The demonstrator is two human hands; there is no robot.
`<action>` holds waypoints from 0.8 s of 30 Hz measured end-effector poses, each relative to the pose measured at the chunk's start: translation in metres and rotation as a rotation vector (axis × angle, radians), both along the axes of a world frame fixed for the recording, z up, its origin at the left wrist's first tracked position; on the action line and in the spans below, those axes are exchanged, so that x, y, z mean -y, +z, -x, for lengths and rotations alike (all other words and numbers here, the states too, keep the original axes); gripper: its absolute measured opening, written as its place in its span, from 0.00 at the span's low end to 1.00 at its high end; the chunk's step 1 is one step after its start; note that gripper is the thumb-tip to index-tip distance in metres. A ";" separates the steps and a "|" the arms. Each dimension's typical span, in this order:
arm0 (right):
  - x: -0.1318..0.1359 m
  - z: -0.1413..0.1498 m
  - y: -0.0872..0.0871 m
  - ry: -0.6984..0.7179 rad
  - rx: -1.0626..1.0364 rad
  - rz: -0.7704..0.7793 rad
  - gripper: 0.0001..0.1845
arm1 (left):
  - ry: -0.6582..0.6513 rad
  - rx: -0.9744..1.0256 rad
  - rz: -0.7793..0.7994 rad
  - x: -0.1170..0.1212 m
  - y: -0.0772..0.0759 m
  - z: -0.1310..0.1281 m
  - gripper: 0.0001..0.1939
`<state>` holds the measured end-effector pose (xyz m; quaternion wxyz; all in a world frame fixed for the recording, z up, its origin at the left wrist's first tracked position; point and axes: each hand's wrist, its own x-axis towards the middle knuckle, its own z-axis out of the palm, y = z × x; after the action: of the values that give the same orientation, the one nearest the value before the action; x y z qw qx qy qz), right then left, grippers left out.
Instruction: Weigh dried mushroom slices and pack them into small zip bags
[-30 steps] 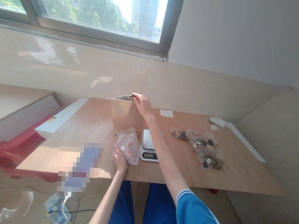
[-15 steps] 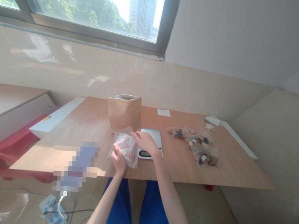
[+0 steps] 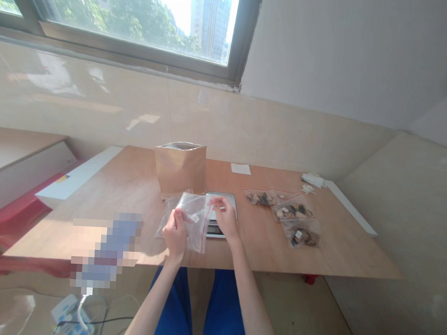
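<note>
Facing the wooden table, I have a kraft paper bag at eleven o'clock and a digital scale behind the clear zip bag. My left hand and right hand pinch it, nearly closed; its small white label is unreadable.

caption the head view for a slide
Left hand and right hand hold a clear zip bag over a digital scale

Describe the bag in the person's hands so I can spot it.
On the wooden table, over the scale, find the clear zip bag between the left hand and right hand. Unlike the three filled bags to its right, it looks empty.
</note>
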<state>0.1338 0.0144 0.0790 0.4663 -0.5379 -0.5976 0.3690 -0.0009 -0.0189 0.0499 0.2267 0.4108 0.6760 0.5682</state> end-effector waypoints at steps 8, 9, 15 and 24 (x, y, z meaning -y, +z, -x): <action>0.040 0.005 -0.028 0.529 -0.252 0.437 0.25 | 0.008 -0.036 0.082 -0.008 0.012 0.006 0.18; 0.040 0.003 -0.029 0.550 -0.257 0.427 0.22 | -0.006 -0.053 0.090 -0.010 0.011 0.007 0.18; 0.002 -0.039 -0.028 0.307 0.059 0.167 0.15 | 0.053 -0.240 0.171 -0.030 0.005 0.020 0.21; -0.061 -0.129 -0.051 -0.293 0.888 0.075 0.29 | -0.214 -0.758 -0.005 -0.035 -0.035 0.026 0.21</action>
<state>0.2629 0.0755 0.0284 0.1931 -0.7389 -0.6432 0.0546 -0.0266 0.0162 0.0153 0.0182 0.6603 0.6636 0.3511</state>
